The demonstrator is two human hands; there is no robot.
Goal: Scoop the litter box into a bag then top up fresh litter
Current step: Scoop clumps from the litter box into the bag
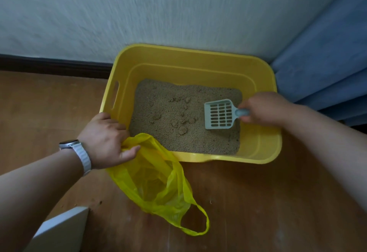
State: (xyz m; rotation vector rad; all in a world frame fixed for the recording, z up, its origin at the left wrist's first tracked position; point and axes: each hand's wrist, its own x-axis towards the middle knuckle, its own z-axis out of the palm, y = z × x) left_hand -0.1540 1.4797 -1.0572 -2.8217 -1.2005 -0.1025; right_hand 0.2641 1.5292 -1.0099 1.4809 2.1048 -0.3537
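My left hand [105, 140] pinched the bag [156, 184] at the near-left corner of the litter box [190, 53], my right hand [264, 108] gripped the scoop [219, 114], and clumps [182, 130] could easily have missed that slack mouth.

A room in a home: a wood-look floor [49, 102], a textured white wall [158, 9] with a dark skirting board [49, 62], a blue curtain [327, 53], and a cat's litter box [178, 53] in the corner.
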